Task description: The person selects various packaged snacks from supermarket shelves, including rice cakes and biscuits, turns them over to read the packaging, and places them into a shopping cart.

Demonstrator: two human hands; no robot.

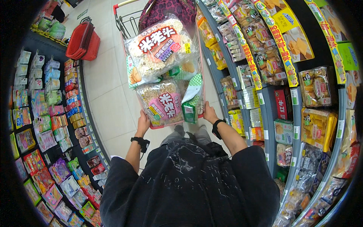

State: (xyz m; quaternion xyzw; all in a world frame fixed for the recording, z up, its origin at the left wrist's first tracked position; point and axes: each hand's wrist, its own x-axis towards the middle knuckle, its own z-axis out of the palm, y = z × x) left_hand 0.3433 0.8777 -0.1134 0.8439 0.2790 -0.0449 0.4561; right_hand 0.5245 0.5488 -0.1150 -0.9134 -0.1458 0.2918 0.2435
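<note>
A shopping cart (160, 125) stands before me, its near end between my hands. My left hand (143, 122) is closed on the cart's left near corner, and my right hand (210, 113) grips the right near side. In the cart lie a large clear bag of puffed rice cakes (158, 45) and, nearer me, a second rice-cake bag (162, 102) with a pink label. Green-and-white checked biscuit packs (191, 99) lie to the right of it and partly under the large bag. A dark red patterned bag (170, 12) is at the far end. The fingers are partly hidden by the cart's rim.
Shelves with packaged breads and cakes (314, 88) run close along the right. A rack of hanging snack packets (51, 113) lines the left. Stacked red shopping baskets (83, 41) stand ahead on the left, beside the tiled aisle floor (106, 76).
</note>
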